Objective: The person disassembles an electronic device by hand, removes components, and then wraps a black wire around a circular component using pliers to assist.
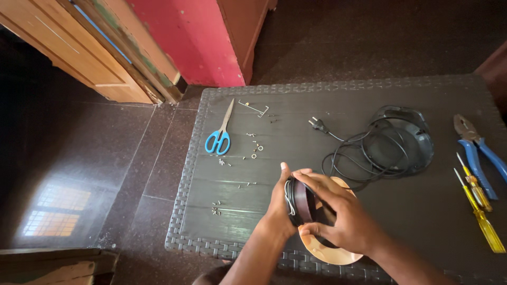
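Both hands hold a dark round coil (302,203) on edge, just above a flat copper-coloured ring (330,253) at the near edge of the tabletop (422,211). The left hand (277,208) cups its outer rim, the grip pinching the wound wire; the right hand (338,216) clasps the other face, fingers pressed around the rim. The coil looks stiff and fairly heavy, its thin windings fragile, so the rim seems the safest hold. A black cord (359,153) and scissors (219,138) lie beyond.

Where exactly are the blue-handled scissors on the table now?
In the head view, the blue-handled scissors lie at the far left of the dark table, just left of the scattered small screws and away from both hands.
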